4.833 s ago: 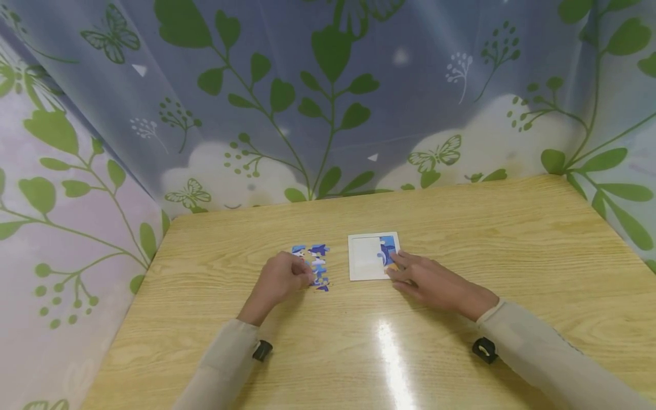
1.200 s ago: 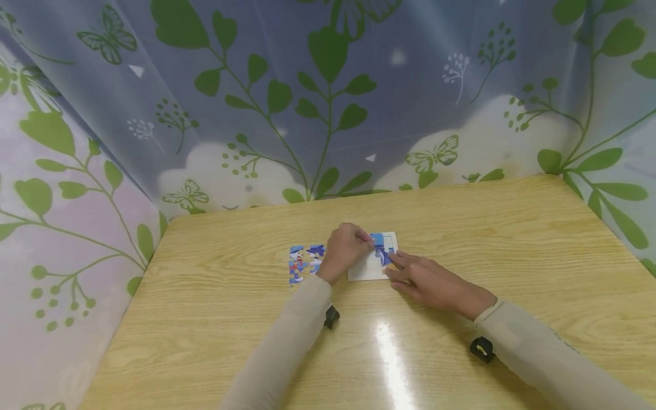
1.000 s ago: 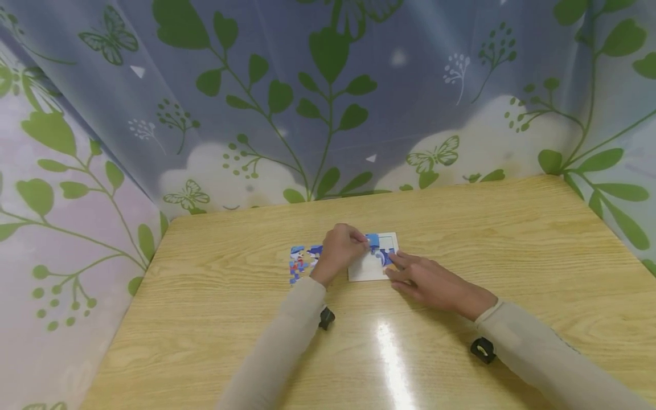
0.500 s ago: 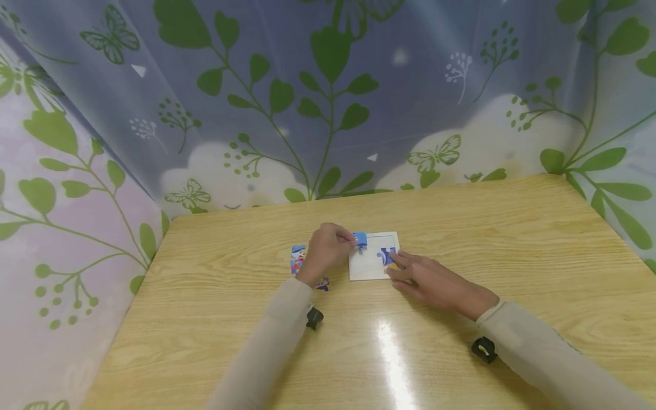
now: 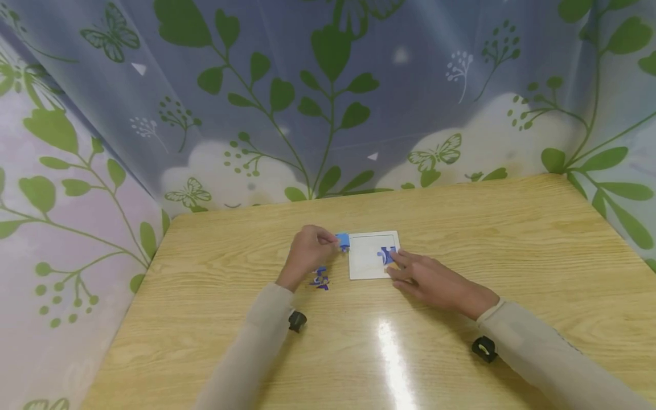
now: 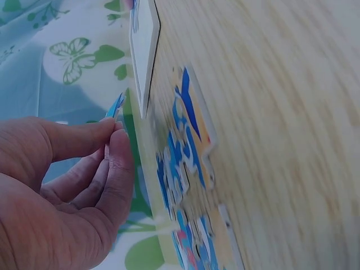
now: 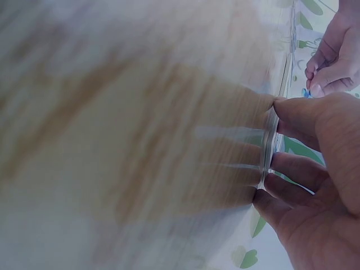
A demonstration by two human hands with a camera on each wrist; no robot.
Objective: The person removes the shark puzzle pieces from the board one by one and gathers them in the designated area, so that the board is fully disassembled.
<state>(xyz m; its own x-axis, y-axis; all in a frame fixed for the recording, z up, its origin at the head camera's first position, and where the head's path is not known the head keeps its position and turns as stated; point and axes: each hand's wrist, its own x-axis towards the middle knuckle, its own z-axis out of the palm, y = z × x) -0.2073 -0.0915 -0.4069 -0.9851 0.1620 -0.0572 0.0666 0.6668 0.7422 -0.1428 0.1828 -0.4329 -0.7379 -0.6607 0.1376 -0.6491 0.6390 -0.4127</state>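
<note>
My left hand [image 5: 306, 255] pinches a light-blue jigsaw piece [image 5: 343, 241] between thumb and forefinger, just off the upper left edge of a white square puzzle tray [image 5: 363, 261]. From the left wrist view, the piece [image 6: 115, 107] appears nearly edge-on, raised above the table. My right hand [image 5: 433, 279] rests its extended fingers on the tray's right edge. A blue-and-orange jigsaw piece [image 5: 386, 255] lies in the tray's right side, partly under those fingertips. Loose jigsaw pieces [image 6: 188, 140] lie on the table below my left hand, which hides most of them in the head view.
The wooden table [image 5: 353, 353] carries a bright glare streak near its front. A leaf-and-butterfly printed curtain [image 5: 328, 102] hangs along the table's back edge and at both sides. Dark wrist cameras [image 5: 484, 349] are strapped at both sleeves.
The light-blue piece, earlier in the tray's upper right, has been lifted out by my left hand and carried left past the tray's edge. My right hand stays in place.
</note>
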